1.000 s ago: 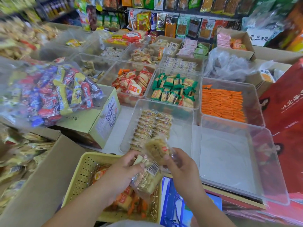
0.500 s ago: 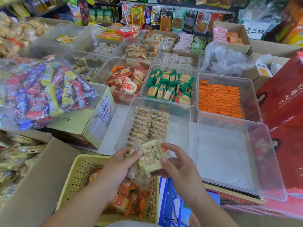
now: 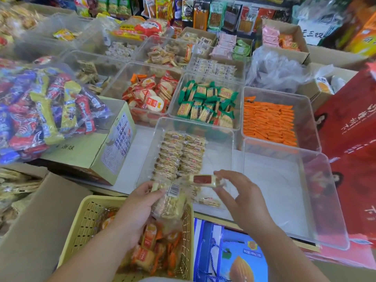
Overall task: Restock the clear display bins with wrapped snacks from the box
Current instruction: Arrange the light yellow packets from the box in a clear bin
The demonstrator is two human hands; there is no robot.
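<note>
Wrapped snack [image 3: 204, 179] with a red label, pinched at its right end by the right hand [image 3: 244, 202], over the near edge of a clear bin [image 3: 220, 151] holding two rows of packets [image 3: 179, 157], left hand [image 3: 138, 210] gripping a stack of snacks [image 3: 171, 202] above a yellow basket [image 3: 81, 226].

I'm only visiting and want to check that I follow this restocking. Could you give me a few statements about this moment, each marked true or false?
1. The right hand pinches a single wrapped snack. True.
2. The left hand holds nothing. False: it grips a stack of wrapped snacks.
3. Snacks lie in two rows in the near clear bin. True.
4. The yellow basket sits under the right hand. False: it sits under the left hand.
</note>
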